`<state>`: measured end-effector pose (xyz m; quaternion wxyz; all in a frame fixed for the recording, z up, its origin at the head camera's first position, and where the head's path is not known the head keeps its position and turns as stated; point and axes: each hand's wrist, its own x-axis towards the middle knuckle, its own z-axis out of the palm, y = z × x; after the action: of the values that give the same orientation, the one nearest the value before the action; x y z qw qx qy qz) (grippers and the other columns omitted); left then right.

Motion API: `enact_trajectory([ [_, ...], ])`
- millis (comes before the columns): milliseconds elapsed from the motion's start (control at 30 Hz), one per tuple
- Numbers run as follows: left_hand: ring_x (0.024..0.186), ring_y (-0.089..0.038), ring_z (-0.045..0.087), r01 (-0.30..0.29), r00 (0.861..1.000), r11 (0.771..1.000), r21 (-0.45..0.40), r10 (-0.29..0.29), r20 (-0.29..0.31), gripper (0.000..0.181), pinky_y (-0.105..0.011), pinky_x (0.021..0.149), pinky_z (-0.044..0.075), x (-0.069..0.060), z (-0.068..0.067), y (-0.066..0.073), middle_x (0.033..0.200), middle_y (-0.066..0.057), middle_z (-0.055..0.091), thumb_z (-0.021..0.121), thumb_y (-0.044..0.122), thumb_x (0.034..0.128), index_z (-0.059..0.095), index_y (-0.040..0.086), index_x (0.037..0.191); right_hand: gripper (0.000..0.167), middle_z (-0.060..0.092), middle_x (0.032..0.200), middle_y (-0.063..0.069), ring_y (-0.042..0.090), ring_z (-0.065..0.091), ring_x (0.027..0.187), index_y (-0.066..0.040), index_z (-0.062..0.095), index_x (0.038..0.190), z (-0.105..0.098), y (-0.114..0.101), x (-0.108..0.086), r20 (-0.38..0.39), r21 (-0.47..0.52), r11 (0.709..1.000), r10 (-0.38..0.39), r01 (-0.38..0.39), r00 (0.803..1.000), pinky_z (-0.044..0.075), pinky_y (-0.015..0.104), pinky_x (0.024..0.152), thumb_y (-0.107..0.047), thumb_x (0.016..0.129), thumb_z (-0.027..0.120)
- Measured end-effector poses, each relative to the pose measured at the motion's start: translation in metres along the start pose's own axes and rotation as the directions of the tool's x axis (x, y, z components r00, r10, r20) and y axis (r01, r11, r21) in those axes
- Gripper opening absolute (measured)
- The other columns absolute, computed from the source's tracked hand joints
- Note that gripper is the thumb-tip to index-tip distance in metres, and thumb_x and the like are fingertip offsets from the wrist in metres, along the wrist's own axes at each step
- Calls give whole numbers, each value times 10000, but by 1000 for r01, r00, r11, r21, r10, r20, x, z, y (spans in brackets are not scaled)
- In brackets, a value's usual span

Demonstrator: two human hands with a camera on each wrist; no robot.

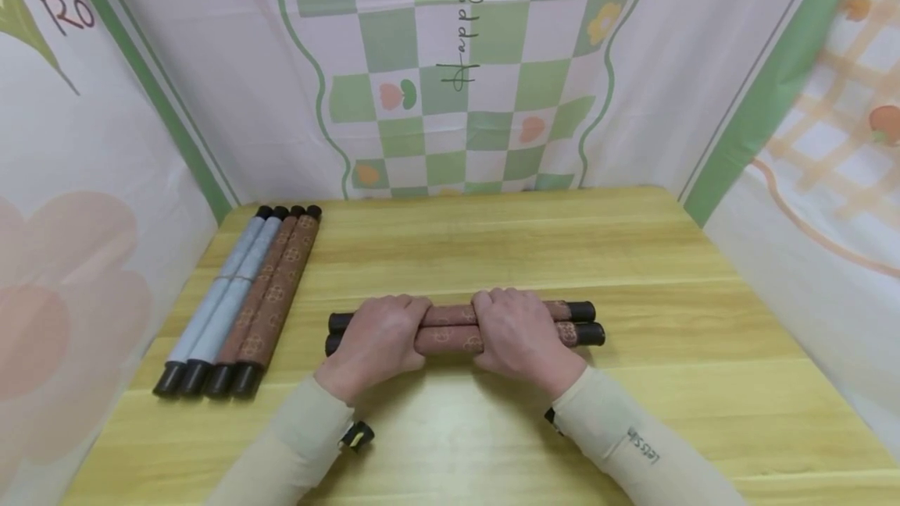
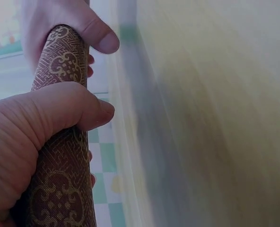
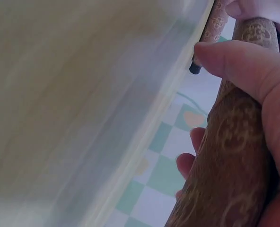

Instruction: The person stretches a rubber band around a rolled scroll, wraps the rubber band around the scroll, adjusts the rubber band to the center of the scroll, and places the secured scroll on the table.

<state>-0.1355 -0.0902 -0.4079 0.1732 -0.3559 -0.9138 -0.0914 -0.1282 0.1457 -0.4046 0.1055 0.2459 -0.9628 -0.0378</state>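
Note:
Two brown scrolls with gold patterns and black end knobs lie side by side, left to right, in front of me in the head view: a near scroll (image 1: 450, 340) and a far scroll (image 1: 448, 315). My left hand (image 1: 383, 336) grips both toward their left ends. Toward the right ends, my right hand (image 1: 522, 334) holds them the same way. In the left wrist view, the thumb (image 2: 69, 106) crosses over the patterned scroll (image 2: 59, 198). Fingertips (image 3: 186, 164) show beyond the scroll (image 3: 234, 127) in the right wrist view. Palms hide parts of both scrolls.
On the left of the wooden table (image 1: 703, 412) lie two light blue scrolls (image 1: 235, 287) tied with a cord, beside two more brown scrolls (image 1: 270, 295). Printed cloth (image 1: 464, 45) hangs behind the table and along both sides.

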Motion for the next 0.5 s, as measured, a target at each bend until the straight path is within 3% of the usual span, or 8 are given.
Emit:
enact_trajectory([
  [200, 710, -149, 648, -19, 1000, 1000, 7, 19, -5, 418, -359, 635, 566, 2, 0, 3, 835, 6, 689, 869, 250, 638, 674, 143, 993, 621, 661, 823, 62, 246, 623, 715, -86, 616, 1002, 2, -3, -1, -68, 13, 999, -32, 33, 997, 547, 425, 666, -523, 641, 870],
  [500, 682, -137, 627, -34, 999, 999, -1, 34, -27, 407, -352, 609, 550, 5, 0, 7, 801, 22, 671, 868, 244, 620, 668, 152, 963, 581, 659, 815, 51, 247, 639, 720, -105, 623, 973, -1, -9, 2, -77, 21, 998, -51, 53, 996, 552, 434, 669, -544, 672, 856],
])
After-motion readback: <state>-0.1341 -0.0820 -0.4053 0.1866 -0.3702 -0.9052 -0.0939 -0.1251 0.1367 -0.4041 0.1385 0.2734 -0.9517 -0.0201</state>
